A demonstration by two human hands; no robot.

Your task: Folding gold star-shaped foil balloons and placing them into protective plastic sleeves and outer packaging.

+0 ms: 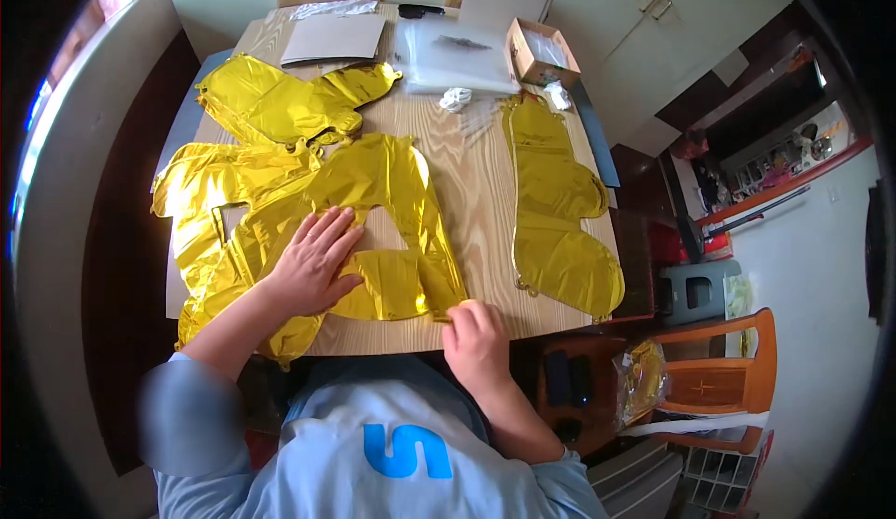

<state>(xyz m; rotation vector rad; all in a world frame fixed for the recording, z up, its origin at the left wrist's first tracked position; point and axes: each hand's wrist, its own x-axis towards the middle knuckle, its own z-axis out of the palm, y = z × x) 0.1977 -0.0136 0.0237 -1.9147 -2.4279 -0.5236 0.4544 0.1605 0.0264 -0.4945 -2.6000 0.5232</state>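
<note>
Flat gold foil balloons, uninflated, lie on a wood-grain table (369, 337). My left hand (320, 262) rests flat, fingers stretched, on the front foil balloon (392, 178), whose cut-out gaps let the wood show through. At that balloon's near right corner, by the table's front edge, my right hand (478, 342) pinches the foil between thumb and fingers. More gold foil (201, 188) overlaps it on the left; where one piece ends is hard to tell. Behind lies another foil balloon (271, 94). A long, curved-edged foil balloon (553, 211) lies apart on the right.
Toward the back are a stack of clear plastic bags (434, 62), a small open cardboard box (541, 54), a pale flat board (333, 39) and a white crumpled bundle (455, 99). Right of the table stand a wooden chair (761, 379) and a grey stool (700, 267).
</note>
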